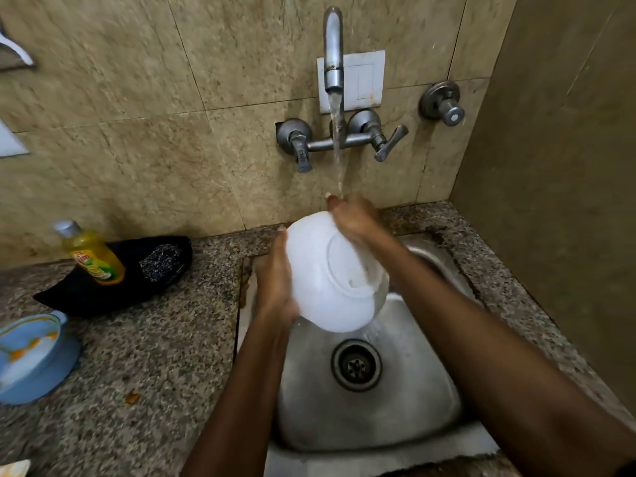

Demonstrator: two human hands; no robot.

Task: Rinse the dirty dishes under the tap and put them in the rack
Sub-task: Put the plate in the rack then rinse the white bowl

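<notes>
Beige stone tiles cover the wall behind a steel sink point(395, 418) that is set into a speckled granite counter point(137, 373). From the tap point(333, 49) on the wall a thin stream of water point(339, 149) falls onto the right hand point(354, 218), which lies over the far rim of a white bowl point(330, 273). I cannot tell if its fingers curl around the rim or only press on it. The left hand point(275, 280) holds the bowl from its left side, with the palm against the wall of the bowl and the fingers curved around it. The bowl is tilted, its base turned toward the camera, above the back part of the sink and beyond the drain point(356, 364).

On the counter to the left stands a yellow bottle point(90, 253) of dish liquid (the letters on its label are too blurred to read), leaning on a black tray point(86, 290) that also carries a steel scrubber point(161, 261). Near the left edge of the counter sits a blue dish point(31, 359) with orange remains. A brown wall closes the right side just beside the sink; the front half of the basin is open.
</notes>
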